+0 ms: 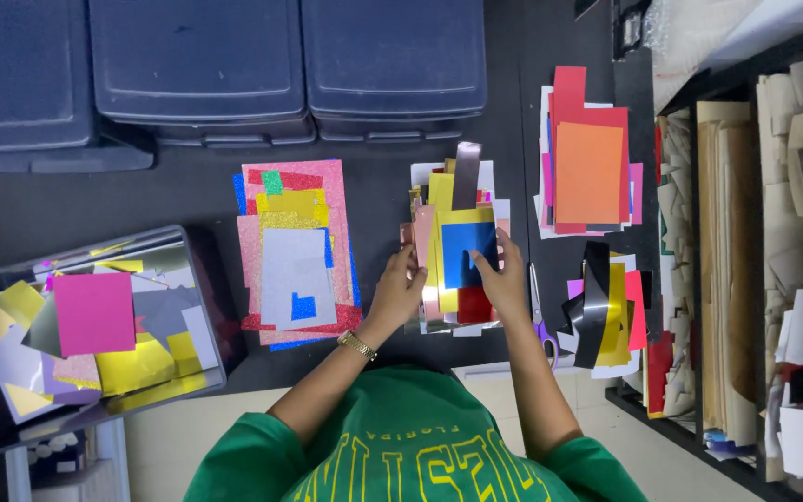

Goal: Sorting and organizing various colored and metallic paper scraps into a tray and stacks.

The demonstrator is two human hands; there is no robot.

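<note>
My left hand (400, 290), with a gold watch on the wrist, grips the left edge of a stack of shiny paper sheets (448, 200) on the black table (388, 200). My right hand (504, 284) holds the stack's right side, thumb resting on a blue square (465, 249) that lies on a yellow sheet (445, 293). A dark metallic strip (467, 172) sticks out at the stack's far end. Red and silver sheets show beneath my hands.
A glitter paper pile (295, 251) lies left of the stack. A tray (199, 279) of scraps with a pink square (95, 313) sits far left. Purple-handled scissors (538, 321), a foil pile (601, 311) and an orange-topped pile (589, 172) lie right. Dark bins (234, 65) stand behind; paper shelves (755, 279) are at right.
</note>
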